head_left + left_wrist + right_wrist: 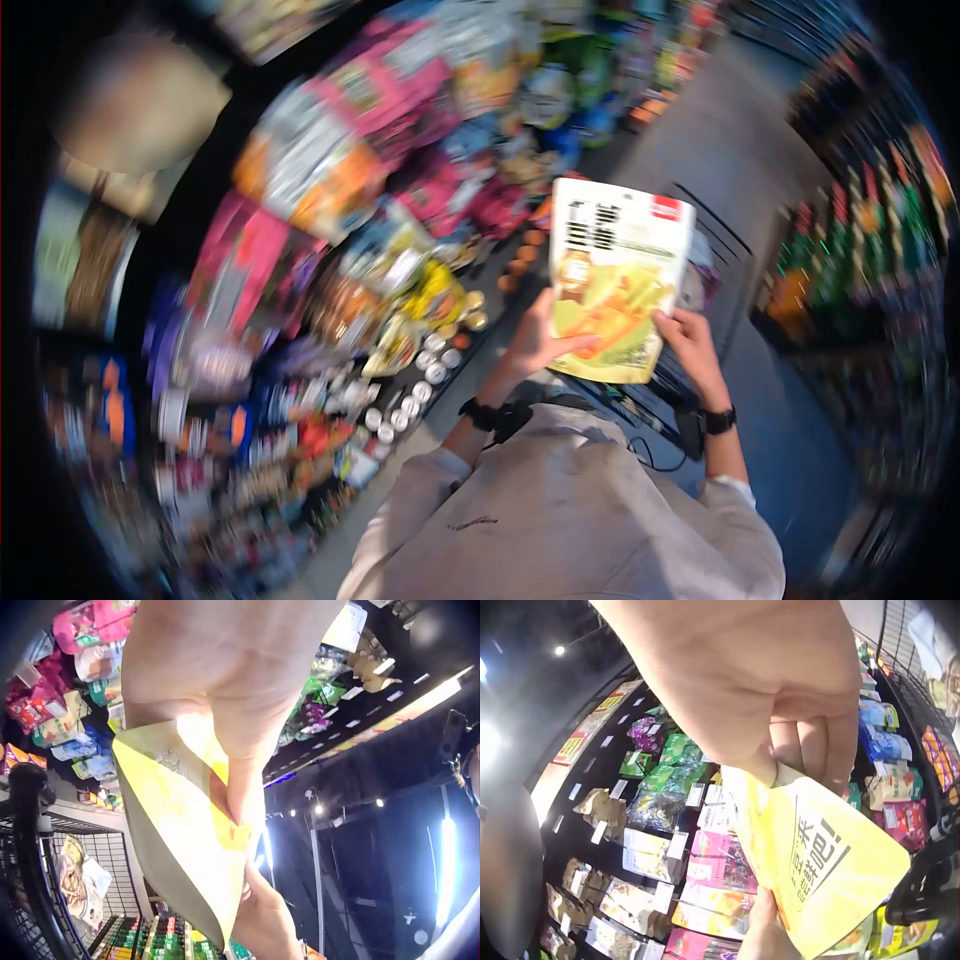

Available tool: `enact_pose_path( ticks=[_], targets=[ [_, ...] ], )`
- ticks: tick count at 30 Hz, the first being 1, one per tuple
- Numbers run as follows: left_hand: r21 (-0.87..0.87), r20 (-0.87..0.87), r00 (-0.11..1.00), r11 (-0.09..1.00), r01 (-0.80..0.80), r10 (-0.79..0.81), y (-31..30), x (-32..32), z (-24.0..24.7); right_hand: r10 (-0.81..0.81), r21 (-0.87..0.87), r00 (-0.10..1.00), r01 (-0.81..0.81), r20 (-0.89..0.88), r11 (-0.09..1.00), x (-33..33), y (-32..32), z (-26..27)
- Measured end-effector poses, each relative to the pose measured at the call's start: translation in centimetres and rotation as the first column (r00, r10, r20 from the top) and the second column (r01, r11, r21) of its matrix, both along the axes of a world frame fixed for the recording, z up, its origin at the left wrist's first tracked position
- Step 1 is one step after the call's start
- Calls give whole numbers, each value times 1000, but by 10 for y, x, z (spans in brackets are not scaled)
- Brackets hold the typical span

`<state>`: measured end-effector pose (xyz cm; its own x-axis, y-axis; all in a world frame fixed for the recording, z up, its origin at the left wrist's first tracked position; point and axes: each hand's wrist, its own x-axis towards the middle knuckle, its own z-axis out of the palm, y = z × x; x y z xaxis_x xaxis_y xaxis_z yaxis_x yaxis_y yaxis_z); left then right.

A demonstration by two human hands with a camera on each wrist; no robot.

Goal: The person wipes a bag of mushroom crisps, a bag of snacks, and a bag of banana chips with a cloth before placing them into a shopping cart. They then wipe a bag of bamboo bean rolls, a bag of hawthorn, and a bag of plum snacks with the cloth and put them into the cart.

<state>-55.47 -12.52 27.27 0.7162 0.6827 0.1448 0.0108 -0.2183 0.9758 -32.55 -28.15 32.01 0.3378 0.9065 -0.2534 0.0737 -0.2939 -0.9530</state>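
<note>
A white and yellow food pouch [625,270] with black lettering and a red corner mark is held up in front of the person's chest. My left hand [530,345] grips its lower left edge, the thumb lying across the printed front. On the opposite edge my right hand [692,348] pinches the pouch between thumb and fingers. From the left wrist, the pouch [169,832] appears at a slant, with both hands on it. In the right wrist view the yellow bottom of the pouch [840,862] shows dark printed characters, and the right fingers go behind it.
Shelves of bright snack bags [300,150] run along the left, with small jars [410,400] at their lower edge. A wire shopping cart [124,862] stands close ahead, goods inside. Green bottles [870,235] fill a rack on the right, across the grey aisle floor [730,130].
</note>
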Motion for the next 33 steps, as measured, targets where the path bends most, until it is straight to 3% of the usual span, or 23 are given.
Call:
enact_pose_path(
  ticks=[2,4,6,7,9,10,12,14,16,18,19,22,23,24,26,27,30,33],
  targets=[
    [-275,156,985,961,-23,68,-13,-19,-11,50,68,996,-46,-67,997,-9,10,-1],
    [-449,241,969,891,60,56,-31,-39,4,183,68,980,-179,-74,982,-1,16,-5],
    [-428,-174,974,880,-208,146,-42,-73,-13,282,60,955,-277,-89,959,-6,26,-22],
    [-428,-185,966,871,-243,179,-53,-84,-21,323,75,940,-316,-107,946,-19,35,-23],
    [-447,-8,888,792,-415,461,-76,-105,-25,368,99,919,-356,-140,929,-52,53,-28],
    [-442,-6,876,785,-434,482,-85,-115,-26,443,63,892,-439,-93,896,-64,62,-24],
    [-499,-90,762,633,-592,641,-105,-142,-23,538,100,842,-533,-35,840,-88,74,-36],
    [-413,-172,748,643,-645,641,-115,-170,-21,669,-31,731,-672,135,740,-101,82,-49],
    [-318,-245,727,656,-685,641,-120,-197,-21,707,5,677,-723,202,691,-119,85,-54],
    [-313,-374,763,702,-639,528,-118,-219,-30,714,27,687,-723,135,690,-135,91,-58],
    [-351,-311,782,700,-622,539,-118,-227,-46,687,96,726,-682,-31,725,-142,95,-78],
    [-248,-180,834,797,-551,521,-106,-242,-58,587,128,799,-573,-135,810,-173,112,-81],
    [-261,-278,840,805,-533,466,-98,-251,-69,601,52,790,-600,-117,798,-177,121,-94],
    [-263,-269,850,815,-517,452,-89,-260,-89,588,49,801,-587,-108,808,-183,129,-103],
    [-423,-228,900,794,-435,372,-70,-271,-123,642,-111,763,-646,-75,755,-194,144,-116],
    [-545,-263,914,735,-404,307,-58,-270,-119,631,-137,774,-631,-51,763,-198,150,-127],
    [-574,-188,899,698,-428,396,-42,-265,-121,560,-260,826,-555,-63,790,-207,163,-146],
    [-562,-241,901,704,-433,362,-10,-257,-167,502,-330,864,-463,38,823,-206,173,-166]
  ],
)
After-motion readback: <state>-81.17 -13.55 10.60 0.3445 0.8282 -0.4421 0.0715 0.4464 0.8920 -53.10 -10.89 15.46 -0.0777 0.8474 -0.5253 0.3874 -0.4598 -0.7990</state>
